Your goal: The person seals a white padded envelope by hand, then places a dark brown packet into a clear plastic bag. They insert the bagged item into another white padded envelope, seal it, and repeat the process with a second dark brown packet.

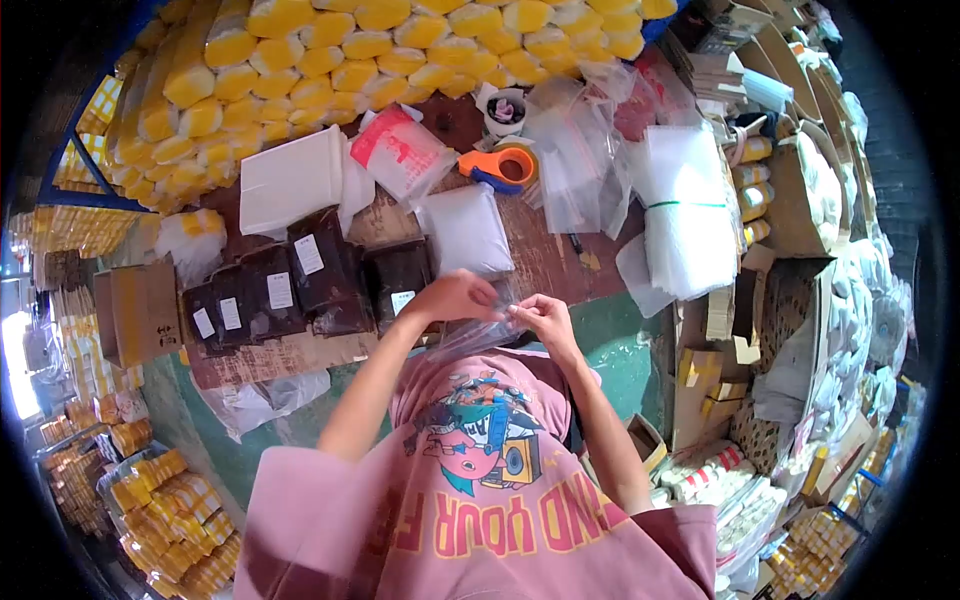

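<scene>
Both hands meet at the table's near edge, over a clear plastic bag [468, 340]. My left hand [458, 298] is closed at the bag's upper edge, slightly blurred. Thumb and fingers of my right hand [543, 321] pinch the bag's right corner. Just beyond my hands lies a white filled pouch [468, 230]. Left of them sits a dark brown pack with a white label [398, 275], beside several more dark packs [265, 290].
An orange and blue tape dispenser [497, 167], a red and white bag [402, 150] and a white box [292, 185] lie farther back. Clear bags [575, 150] and a banded stack of clear sleeves [688, 210] are at right. Yellow packs [350, 55] line the back.
</scene>
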{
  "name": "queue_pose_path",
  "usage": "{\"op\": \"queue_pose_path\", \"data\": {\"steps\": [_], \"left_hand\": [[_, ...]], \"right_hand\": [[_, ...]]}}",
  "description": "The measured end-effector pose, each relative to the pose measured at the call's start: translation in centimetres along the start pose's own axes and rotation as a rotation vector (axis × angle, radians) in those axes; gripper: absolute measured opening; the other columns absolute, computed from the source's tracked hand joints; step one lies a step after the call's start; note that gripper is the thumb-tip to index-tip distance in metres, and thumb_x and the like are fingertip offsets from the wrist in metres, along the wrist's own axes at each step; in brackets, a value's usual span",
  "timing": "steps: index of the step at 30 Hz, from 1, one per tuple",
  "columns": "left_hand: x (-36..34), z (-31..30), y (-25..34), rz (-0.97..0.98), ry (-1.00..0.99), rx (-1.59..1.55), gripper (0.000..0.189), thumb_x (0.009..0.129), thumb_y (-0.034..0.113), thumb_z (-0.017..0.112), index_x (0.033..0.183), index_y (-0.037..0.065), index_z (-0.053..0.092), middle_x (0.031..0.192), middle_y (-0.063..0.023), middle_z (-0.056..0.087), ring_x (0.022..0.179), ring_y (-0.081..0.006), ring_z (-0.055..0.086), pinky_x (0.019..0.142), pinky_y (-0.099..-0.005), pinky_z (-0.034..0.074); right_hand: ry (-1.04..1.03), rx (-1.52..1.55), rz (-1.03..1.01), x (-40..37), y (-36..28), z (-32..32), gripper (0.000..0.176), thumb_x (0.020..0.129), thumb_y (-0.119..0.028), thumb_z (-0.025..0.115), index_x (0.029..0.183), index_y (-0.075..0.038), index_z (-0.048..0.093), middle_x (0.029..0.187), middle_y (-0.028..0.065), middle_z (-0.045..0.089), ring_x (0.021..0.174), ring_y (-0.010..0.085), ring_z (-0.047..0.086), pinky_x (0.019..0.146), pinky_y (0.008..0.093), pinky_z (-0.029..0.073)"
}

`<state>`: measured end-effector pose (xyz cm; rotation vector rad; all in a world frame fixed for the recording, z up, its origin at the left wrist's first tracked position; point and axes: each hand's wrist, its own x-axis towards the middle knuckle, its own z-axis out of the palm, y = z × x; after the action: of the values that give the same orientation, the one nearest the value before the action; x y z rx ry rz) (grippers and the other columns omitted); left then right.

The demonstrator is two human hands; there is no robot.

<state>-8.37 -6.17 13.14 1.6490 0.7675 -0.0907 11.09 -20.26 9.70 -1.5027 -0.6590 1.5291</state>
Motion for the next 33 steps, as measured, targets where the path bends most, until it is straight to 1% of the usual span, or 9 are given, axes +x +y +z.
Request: {"op": "queue_pose_path", "data": {"steps": [1,2,8,16,19,24,28,31,33], "left_hand": [[0.7,0.3,0.7,-0.022,-0.091,0.028,0.043,0.074,0.029,0.081,0.104,0.0,0.071,0.095,-0.013,0.073,0.086,-0.0174,0.069,0.076,-0.031,0.053],[1.1,1.0,1.0,0.057,-0.095,-0.01,0.034,0.075,0.027,0.081,0.09,-0.002,0.074,0.08,-0.0105,0.073,0.075,-0.0159,0.068,0.07,-0.0303,0.053],[1.3,3.6,-0.4,-0.024,-0.199,-0.013,0.028,0.076,0.025,0.078,0.085,-0.001,0.075,0.07,-0.0067,0.071,0.064,-0.0081,0.062,0.061,-0.0264,0.049],[-0.2,3.6,-1.6,0.055,-0.129,-0.116,0.023,0.076,0.021,0.076,0.087,0.001,0.076,0.069,-0.0055,0.07,0.063,-0.0085,0.061,0.061,-0.027,0.048],[-0.4,2.9,-1.0,0.039,-0.13,-0.16,0.024,0.074,0.021,0.076,0.087,0.0,0.076,0.071,-0.0059,0.071,0.065,-0.0092,0.061,0.062,-0.0272,0.049],[1.5,1.0,-2.3,0.032,-0.078,-0.235,0.032,0.075,0.023,0.077,0.09,-0.005,0.074,0.072,-0.0067,0.07,0.065,-0.01,0.059,0.058,-0.0283,0.047],[3.8,-1.3,-3.3,-0.026,-0.194,-0.214,0.024,0.08,0.021,0.076,0.092,0.0,0.074,0.077,-0.0011,0.069,0.062,-0.0057,0.054,0.055,-0.024,0.043],[3.8,-1.8,-3.5,-0.068,-0.17,-0.388,0.03,0.077,0.023,0.076,0.095,0.0,0.074,0.075,0.0006,0.066,0.063,-0.0078,0.054,0.056,-0.0237,0.043],[3.0,-2.1,-2.2,-0.091,-0.126,-0.362,0.025,0.081,0.023,0.075,0.093,0.0,0.072,0.078,0.0003,0.067,0.064,-0.0056,0.054,0.056,-0.0227,0.042]], "right_hand": [[0.011,-0.004,0.014,-0.4,-0.1,-0.1,0.014,0.088,-0.011,0.072,0.088,0.002,0.067,0.075,0.0058,0.07,0.069,0.0086,0.064,0.065,0.0211,0.049],[0.034,-0.021,0.03,-0.8,0.3,-0.1,0.015,0.088,-0.011,0.072,0.086,0.002,0.066,0.075,0.0069,0.07,0.067,0.0093,0.064,0.064,0.0216,0.049],[0.029,0.055,0.088,-2.1,1.3,-0.3,0.013,0.088,-0.009,0.07,0.087,0.004,0.067,0.077,0.0076,0.07,0.071,0.0115,0.066,0.067,0.0228,0.05],[-0.139,0.101,0.186,-2.5,0.1,-0.7,0.016,0.089,-0.01,0.07,0.097,0.003,0.07,0.09,0.0079,0.071,0.084,0.0125,0.066,0.078,0.0242,0.052],[-0.135,-0.07,0.17,-1.7,0.4,-0.9,0.017,0.089,-0.009,0.069,0.1,0.004,0.069,0.092,0.0072,0.07,0.084,0.0117,0.065,0.077,0.024,0.052],[-0.134,0.101,0.149,0.1,-1.7,-0.7,0.015,0.089,-0.013,0.07,0.091,0.002,0.071,0.083,0.0022,0.068,0.074,0.0077,0.06,0.068,0.022,0.049],[-0.138,-0.023,0.124,3.1,-2.0,-0.6,0.015,0.089,-0.013,0.069,0.088,0.001,0.07,0.076,-0.0001,0.064,0.066,0.0063,0.053,0.059,0.022,0.042],[-0.08,-0.005,0.092,3.8,-2.9,0.2,0.015,0.089,-0.014,0.068,0.086,0.001,0.07,0.073,-0.0012,0.062,0.063,0.0058,0.049,0.057,0.022,0.038],[-0.088,0.013,0.071,4.5,-2.8,0.2,0.015,0.089,-0.012,0.067,0.087,0.002,0.071,0.073,0.0,0.063,0.063,0.0064,0.051,0.057,0.0225,0.039]]}}
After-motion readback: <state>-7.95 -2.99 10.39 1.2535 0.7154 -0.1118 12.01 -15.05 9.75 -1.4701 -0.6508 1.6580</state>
